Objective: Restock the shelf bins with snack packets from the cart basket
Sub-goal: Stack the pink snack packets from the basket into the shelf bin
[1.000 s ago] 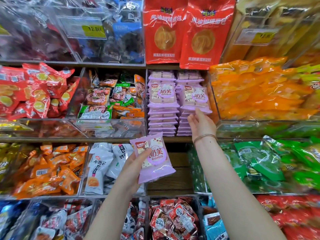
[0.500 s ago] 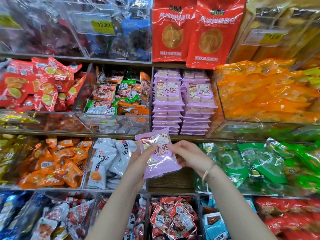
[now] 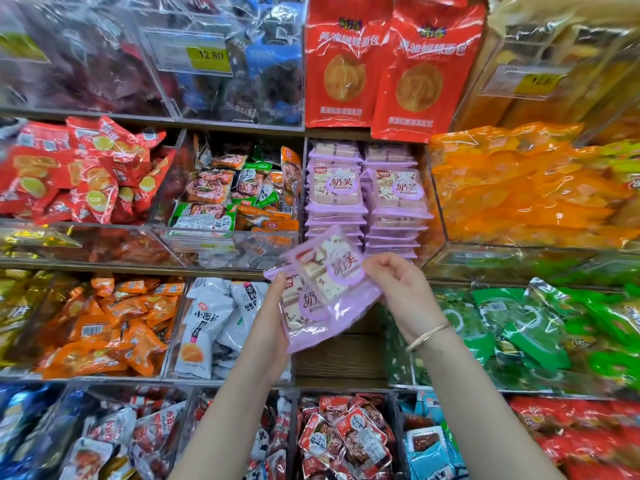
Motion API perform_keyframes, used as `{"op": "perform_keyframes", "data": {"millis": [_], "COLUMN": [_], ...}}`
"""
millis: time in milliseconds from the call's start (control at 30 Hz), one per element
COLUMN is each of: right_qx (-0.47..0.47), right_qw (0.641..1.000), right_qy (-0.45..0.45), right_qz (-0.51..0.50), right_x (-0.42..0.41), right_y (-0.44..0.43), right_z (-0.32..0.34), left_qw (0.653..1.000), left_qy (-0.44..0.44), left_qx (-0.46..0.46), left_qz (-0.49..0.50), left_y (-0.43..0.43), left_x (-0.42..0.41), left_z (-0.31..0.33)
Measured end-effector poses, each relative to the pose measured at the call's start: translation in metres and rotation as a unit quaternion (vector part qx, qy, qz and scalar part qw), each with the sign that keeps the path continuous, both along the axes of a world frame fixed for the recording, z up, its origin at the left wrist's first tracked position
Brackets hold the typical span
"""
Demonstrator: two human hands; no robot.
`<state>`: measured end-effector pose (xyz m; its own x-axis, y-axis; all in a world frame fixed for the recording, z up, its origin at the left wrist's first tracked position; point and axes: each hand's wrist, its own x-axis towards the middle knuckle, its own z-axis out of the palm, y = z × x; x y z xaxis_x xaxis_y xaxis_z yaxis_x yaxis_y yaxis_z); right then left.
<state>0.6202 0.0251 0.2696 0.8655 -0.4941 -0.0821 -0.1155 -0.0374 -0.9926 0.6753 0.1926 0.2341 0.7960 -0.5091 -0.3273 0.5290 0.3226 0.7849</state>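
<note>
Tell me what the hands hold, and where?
Purple snack packets: the left hand grips the bottom packet at its left side, the right hand the top packet at its right edge.

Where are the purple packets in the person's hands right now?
In the head view's centre, the purple packets are held between the left hand and right hand, just below the shelf's purple stacks.
</note>
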Motion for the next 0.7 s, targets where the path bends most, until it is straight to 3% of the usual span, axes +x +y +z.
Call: {"op": "perform_keyframes", "data": {"millis": [233, 467, 567, 700], "right_qx": [-0.023, -0.219, -0.281, -0.285], "right_qw": [0.996, 0.975, 0.959, 0.954], "right_qy": [-0.063, 0.018, 0.014, -0.027], "right_qz": [-0.064, -0.028, -0.030, -0.086], "right_x": [0.067, 0.104, 0.103, 0.106], "right_y": [-0.024, -0.021, -0.021, -0.025], "right_z": [0.068, 0.068, 0.064, 0.065], "left_qw": [0.999, 0.995, 0.994, 0.995], "left_qy": [0.036, 0.051, 0.049, 0.040], "left_qx": [-0.007, 0.074, 0.091, 0.092], "left_qz": [0.032, 0.031, 0.035, 0.027], "left_y": [0.012, 0.012, 0.011, 0.009], "left_x": [0.006, 0.010, 0.012, 0.013], "left_z": [0.001, -0.007, -0.009, -0.009]}}
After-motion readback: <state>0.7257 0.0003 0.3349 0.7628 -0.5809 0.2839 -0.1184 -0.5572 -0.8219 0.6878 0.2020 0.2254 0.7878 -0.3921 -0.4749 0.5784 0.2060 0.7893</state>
